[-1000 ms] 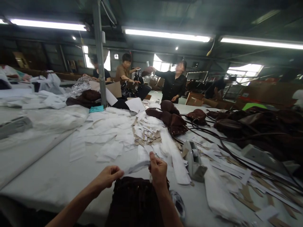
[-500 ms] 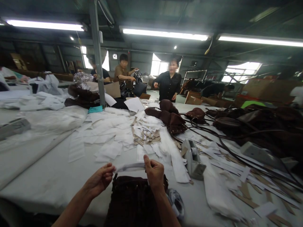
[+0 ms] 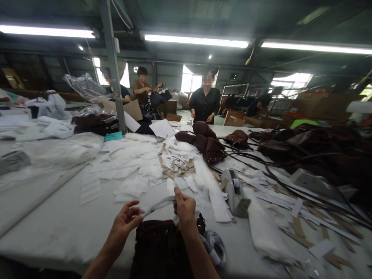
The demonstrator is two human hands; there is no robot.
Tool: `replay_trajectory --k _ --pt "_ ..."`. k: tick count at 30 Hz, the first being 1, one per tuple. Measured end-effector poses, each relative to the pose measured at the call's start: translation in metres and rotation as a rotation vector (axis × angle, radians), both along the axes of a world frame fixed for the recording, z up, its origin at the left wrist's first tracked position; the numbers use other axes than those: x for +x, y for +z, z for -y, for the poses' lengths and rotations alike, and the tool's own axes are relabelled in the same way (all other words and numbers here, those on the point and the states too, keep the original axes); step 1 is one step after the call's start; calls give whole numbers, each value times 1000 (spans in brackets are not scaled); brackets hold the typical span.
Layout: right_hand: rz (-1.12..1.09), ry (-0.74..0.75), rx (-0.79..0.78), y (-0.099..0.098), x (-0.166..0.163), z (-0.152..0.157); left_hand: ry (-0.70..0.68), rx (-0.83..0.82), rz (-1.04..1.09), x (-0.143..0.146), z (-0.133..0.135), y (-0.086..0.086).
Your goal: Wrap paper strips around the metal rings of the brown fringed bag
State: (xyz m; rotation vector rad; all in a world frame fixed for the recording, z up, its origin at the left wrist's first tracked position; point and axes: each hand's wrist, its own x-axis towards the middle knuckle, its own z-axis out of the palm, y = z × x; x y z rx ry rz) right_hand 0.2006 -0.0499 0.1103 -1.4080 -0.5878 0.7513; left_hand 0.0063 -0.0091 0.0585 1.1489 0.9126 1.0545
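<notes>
A dark brown handbag [image 3: 158, 248] stands upright at the table's near edge, directly before me. Its arched handle [image 3: 159, 204] is wrapped in pale grey-white material. My right hand [image 3: 186, 213] is closed round the right end of that handle, thumb pointing up. At the handle's left end, my left hand [image 3: 128, 219] has its fingers curled in and the tips against the wrapping. The exact contact of those fingertips is small and hard to make out. My right wrist and forearm hide part of the bag. Grey-white wrapped straps [image 3: 215, 248] lie bunched at its right side.
A grey tape dispenser [image 3: 236, 193] sits right of the bag. White paper sheets [image 3: 130, 188] and cardboard scraps [image 3: 178, 168] litter the tabletop. Brown bags [image 3: 213, 149] are heaped beyond, with a larger pile [image 3: 328, 149] at right. A metal post [image 3: 114, 69] rises behind; several co-workers stand farther back.
My left hand has shifted its fingers round the handle's left end, the thumb now lower. The handle looks more arched and tilted. The facing co-worker's raised hand has come down.
</notes>
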Motion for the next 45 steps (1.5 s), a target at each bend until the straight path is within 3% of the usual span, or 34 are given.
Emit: replay_trajectory --k 2,5,8,13,16,21,23,25,28,29,32,34,35,41,45 --pt "7 1 3 -3 2 -1 -29 44 -48 0 5 -1" --pt "69 6 4 -6 6 0 43 104 -128 -4 11 -6" --pt "125 -3 -6 -7 8 4 60 50 -103 -10 12 -16" --pt "244 7 2 -2 6 9 -37 -177 -114 -19 4 -26" --pt "291 50 18 3 3 11 -69 -229 -199 -16 -3 -18" --pt "351 32 4 3 7 15 -318 -259 -113 -12 -3 -9" --pt "392 54 -21 0 10 17 -316 -232 -137 -16 -6 -12" --pt "433 108 -32 -3 11 18 -212 -157 -246 -20 -13 -12" --pt "448 214 -6 2 7 14 -43 87 -344 -16 -25 11" --pt "446 248 7 5 5 12 -54 183 -323 -11 -27 24" --pt "432 338 39 20 4 7 -397 327 -326 12 -25 60" --pt "350 357 42 27 10 6 -636 323 -384 25 -21 72" --pt "293 370 32 29 14 7 -693 320 -411 29 -19 73" --pt "126 562 -81 20 38 14 -633 347 -460 23 -19 47" --pt "-27 705 -107 13 49 18 -467 377 -517 8 -16 30"
